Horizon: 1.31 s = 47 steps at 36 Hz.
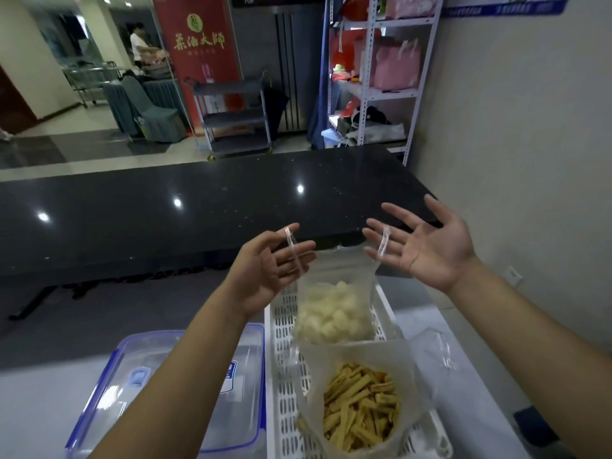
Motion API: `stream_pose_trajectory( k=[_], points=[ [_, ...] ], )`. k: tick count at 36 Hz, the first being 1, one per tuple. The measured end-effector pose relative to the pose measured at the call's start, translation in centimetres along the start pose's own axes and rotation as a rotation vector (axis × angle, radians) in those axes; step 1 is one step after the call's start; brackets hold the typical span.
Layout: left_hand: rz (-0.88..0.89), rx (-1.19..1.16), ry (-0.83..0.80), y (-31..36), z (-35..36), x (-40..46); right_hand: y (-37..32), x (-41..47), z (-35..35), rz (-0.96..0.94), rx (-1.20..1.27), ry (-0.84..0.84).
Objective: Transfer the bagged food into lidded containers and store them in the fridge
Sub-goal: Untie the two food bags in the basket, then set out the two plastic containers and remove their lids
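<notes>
Hanging between two raised hands, the bag of white food (334, 313) is lifted by its thin handle loops over the far end of the white slotted basket (281, 359), its bottom seeming to sit at or just above the basket floor; which, I cannot tell. The left hand (268, 270) has one loop draped across straight, spread fingers, and the right hand (427, 246) carries the other loop the same way, palm up and fingers extended, so neither hand pinches the plastic. Nearer in the same basket sits a second bag of yellow strips (361, 405), its mouth open. To the left of the basket, on the pale near table (39, 409), lies a clear lidded container (165, 392) with blue clips, partly hidden under the left forearm, its lid apparently on. The step in hand looks like opening or lifting out the white-food bag, with nothing yet transferred. The next move probably calls for unclipping the container's lid, then carrying the bag left over it and tipping it gently, since loops resting on open fingers could slip off.
</notes>
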<state>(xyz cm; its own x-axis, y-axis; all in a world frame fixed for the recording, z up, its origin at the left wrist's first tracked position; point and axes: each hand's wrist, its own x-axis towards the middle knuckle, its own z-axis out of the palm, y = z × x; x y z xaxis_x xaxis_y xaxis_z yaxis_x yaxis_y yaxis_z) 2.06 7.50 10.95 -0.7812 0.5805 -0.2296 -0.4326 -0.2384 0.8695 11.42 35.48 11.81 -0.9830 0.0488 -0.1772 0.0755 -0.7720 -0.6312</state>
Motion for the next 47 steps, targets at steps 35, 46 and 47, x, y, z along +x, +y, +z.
stream_pose_trajectory(
  k=[35,46,47],
  points=[
    [0.212,1.500,0.621,-7.0,-1.2,-12.5,6.9,-11.4,8.7,-0.474,-1.751,-0.232],
    [-0.087,1.449,0.887,-13.2,-4.2,-24.1,16.3,-13.2,11.0,-0.444,-1.632,-0.762],
    [-0.107,1.450,0.901,-13.5,-4.5,-24.9,17.1,-13.4,11.3,-0.442,-1.617,-0.790]
  ],
)
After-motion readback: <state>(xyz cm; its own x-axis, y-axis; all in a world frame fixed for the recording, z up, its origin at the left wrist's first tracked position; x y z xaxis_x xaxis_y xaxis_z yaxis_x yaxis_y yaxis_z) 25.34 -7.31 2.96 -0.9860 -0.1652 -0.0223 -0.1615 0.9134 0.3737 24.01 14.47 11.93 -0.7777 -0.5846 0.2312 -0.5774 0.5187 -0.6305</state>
